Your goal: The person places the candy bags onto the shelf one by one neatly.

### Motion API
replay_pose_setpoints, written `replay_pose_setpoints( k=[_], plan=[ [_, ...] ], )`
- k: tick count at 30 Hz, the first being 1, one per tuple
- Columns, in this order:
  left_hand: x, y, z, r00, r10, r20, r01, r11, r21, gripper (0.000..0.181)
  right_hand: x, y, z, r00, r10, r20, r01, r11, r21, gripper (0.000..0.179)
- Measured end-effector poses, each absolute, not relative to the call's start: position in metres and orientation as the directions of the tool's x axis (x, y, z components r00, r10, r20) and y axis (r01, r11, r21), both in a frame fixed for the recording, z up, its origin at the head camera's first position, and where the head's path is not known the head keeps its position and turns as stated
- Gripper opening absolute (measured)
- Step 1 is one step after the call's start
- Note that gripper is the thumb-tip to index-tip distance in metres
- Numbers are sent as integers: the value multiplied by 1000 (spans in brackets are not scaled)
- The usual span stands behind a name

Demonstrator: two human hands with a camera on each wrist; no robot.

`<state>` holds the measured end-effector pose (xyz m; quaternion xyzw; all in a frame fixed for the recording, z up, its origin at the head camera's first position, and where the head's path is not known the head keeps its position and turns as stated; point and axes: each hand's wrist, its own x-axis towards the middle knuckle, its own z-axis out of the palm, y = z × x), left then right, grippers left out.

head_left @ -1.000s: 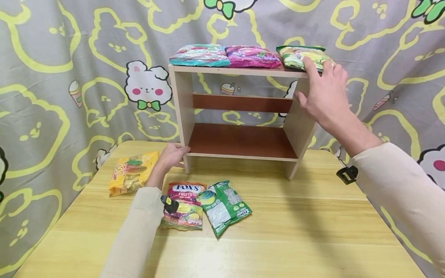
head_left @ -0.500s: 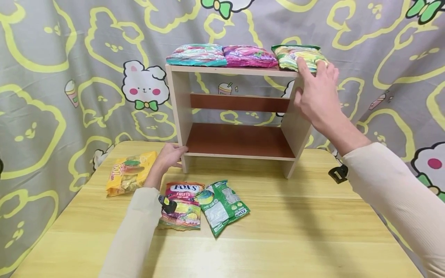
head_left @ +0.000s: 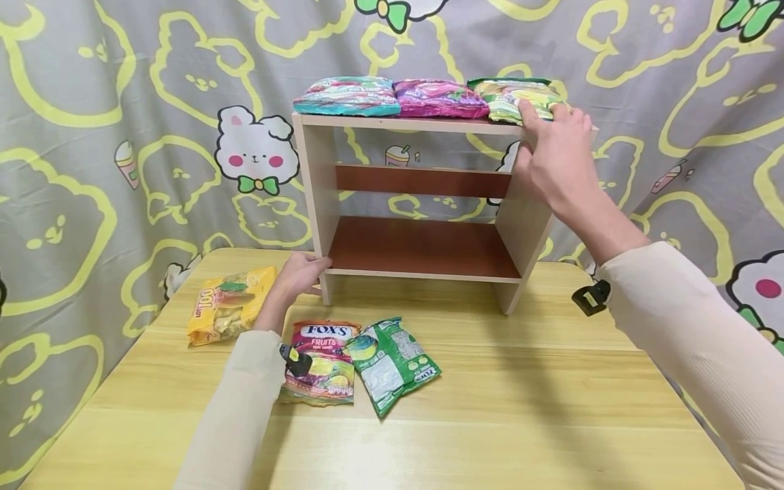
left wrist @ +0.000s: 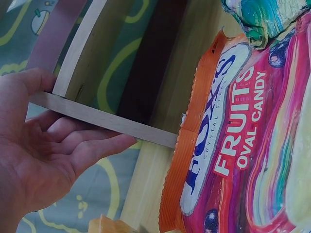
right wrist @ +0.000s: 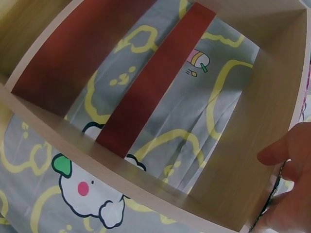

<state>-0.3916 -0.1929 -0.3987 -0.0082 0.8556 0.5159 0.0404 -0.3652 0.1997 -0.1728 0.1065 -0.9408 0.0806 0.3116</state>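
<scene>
Head view, read as a clock face: your right hand [head_left: 560,160] is at 2 o'clock, fingers laid against the right end of the green-and-yellow bag [head_left: 510,100], touching it rather than wrapped round it. That bag lies at 1 o'clock on top of the shelf [head_left: 422,245]. Near 9, your left hand [head_left: 300,275] pinches the shelf's left side panel between thumb and fingers (the left wrist view shows it best). As far as can be judged, you're halfway: the turquoise bag [head_left: 348,99] at 11 and pink bag [head_left: 439,100] just past 12 are up too. Left on the worktop [head_left: 502,422] are the yellow bag [head_left: 219,313] at 8, the Fox's bag [head_left: 327,348] at 7 and the green bag [head_left: 393,367] at 6.
</scene>
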Motion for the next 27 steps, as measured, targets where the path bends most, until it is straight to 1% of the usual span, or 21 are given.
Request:
replay_pose_setpoints(
  k=[10, 16, 22, 27],
  plan=[
    [-393, -193, -400, -997, 31, -75, -52, 470, 881, 39, -365, 199, -170, -789, -155, 595, -252, 964, -82, 61],
    [-394, -193, -401, -996, 29, -83, -60, 464, 884, 36, -364, 197, -172, -774, -163, 612, -262, 962, -75, 61],
    [-394, -193, -400, -996, 26, -88, -66, 464, 883, 39, -364, 197, -173, -777, -157, 610, -264, 960, -90, 62],
    [-394, -193, -400, -996, 27, -88, -66, 463, 884, 36, -365, 199, -176, -766, -161, 622, -283, 954, -101, 61]
  ],
)
